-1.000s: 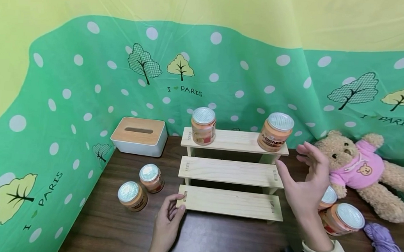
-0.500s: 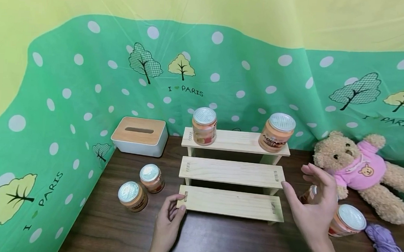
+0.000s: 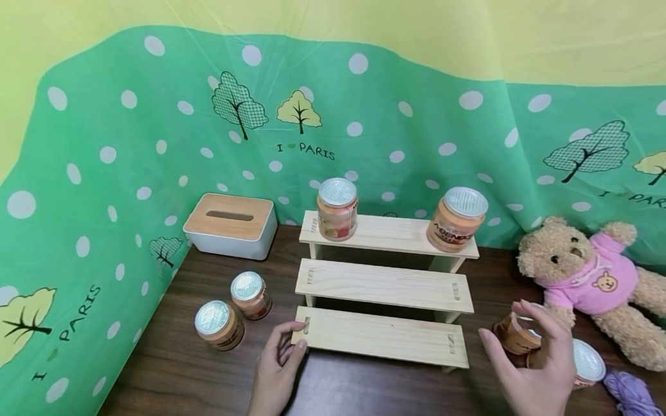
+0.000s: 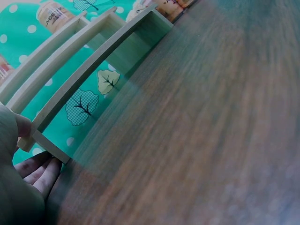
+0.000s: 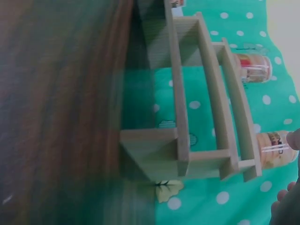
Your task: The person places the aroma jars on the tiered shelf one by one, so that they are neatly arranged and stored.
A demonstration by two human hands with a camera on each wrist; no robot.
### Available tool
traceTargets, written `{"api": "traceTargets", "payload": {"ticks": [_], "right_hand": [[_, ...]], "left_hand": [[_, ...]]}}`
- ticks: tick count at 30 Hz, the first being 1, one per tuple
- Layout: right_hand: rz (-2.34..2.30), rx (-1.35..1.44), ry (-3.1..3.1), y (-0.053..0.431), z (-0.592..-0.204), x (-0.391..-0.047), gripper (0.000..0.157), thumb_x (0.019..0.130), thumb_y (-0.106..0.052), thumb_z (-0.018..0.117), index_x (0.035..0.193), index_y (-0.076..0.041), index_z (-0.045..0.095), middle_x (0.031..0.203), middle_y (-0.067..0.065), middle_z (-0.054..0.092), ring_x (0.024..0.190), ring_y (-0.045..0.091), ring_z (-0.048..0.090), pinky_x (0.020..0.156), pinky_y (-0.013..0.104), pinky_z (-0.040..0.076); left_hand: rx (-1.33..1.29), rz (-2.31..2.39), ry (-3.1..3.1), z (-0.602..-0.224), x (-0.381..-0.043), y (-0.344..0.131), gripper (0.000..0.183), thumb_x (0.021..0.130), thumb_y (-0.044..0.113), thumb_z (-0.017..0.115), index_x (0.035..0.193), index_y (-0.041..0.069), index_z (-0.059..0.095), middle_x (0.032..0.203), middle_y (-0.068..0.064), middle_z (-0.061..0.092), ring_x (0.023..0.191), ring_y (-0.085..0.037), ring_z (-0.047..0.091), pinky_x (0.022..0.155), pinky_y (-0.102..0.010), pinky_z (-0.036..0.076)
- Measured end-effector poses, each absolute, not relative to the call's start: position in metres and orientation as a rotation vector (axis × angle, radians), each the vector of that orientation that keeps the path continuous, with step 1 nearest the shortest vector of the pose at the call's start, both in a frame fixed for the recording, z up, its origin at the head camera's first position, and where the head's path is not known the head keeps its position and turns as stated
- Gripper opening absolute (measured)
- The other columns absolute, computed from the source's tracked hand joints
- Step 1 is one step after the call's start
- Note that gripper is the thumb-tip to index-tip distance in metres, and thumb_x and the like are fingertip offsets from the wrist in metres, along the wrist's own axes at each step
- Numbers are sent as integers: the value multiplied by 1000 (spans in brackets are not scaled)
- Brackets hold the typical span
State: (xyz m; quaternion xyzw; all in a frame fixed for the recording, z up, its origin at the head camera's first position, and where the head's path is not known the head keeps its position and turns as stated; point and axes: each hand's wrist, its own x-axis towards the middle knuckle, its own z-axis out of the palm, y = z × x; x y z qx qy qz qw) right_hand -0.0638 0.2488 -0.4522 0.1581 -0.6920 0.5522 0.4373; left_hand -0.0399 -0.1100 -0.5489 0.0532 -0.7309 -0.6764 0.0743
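Note:
My left hand (image 3: 276,370) grips the left end of the lowest step of a three-step wooden shelf (image 3: 382,336). Thumb and fingers lie around that corner in the left wrist view. To the right of the shelf, my right hand (image 3: 542,385) hovers with thumb and fingers spread apart, holding nothing. It partly covers two orange jars with silvery lids, a nearer jar (image 3: 589,364) and a jar (image 3: 515,335) just beyond the fingers. On the top step stand two more such jars, a left one (image 3: 337,218) and a right one (image 3: 455,229).
Two jars stand left of the shelf, one jar (image 3: 220,332) nearer and one (image 3: 252,300) behind. A tissue box (image 3: 230,226) sits at the back left. At right lie a teddy bear (image 3: 589,277) in pink and a purple yarn skein (image 3: 640,413). A green printed cloth (image 3: 371,153) hangs behind.
My right hand has moved right and down, away from the shelf's top step to beside the right-hand jars. The left hand keeps its hold on the shelf.

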Motion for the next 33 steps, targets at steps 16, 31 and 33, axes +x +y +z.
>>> {"api": "traceTargets", "payload": {"ticks": [16, 31, 33], "right_hand": [[1287, 250, -1794, 270, -461, -48, 71, 93, -25, 93, 136, 22, 60, 132, -7, 69, 126, 10, 62, 104, 15, 48], [1159, -32, -1826, 290, -462, -30, 59, 93, -14, 89, 137, 18, 65, 126, -18, 66, 119, -1, 59, 100, 16, 42], [1154, -82, -1828, 291, -464, -28, 54, 93, -7, 86, 137, 16, 66, 125, -18, 64, 119, 0, 58, 98, 16, 43]], "left_hand": [[164, -2029, -2181, -548, -40, -112, 26, 107, 9, 74, 133, 6, 68, 144, -16, 71, 136, -11, 64, 109, -20, 54], [139, -2019, -2175, -549, -40, -109, 25, 108, 10, 73, 132, 6, 69, 144, -17, 71, 135, -12, 64, 108, -21, 55], [139, -2016, -2173, -549, -40, -109, 25, 108, 9, 73, 132, 6, 69, 144, -17, 71, 135, -12, 64, 108, -21, 55]]}}
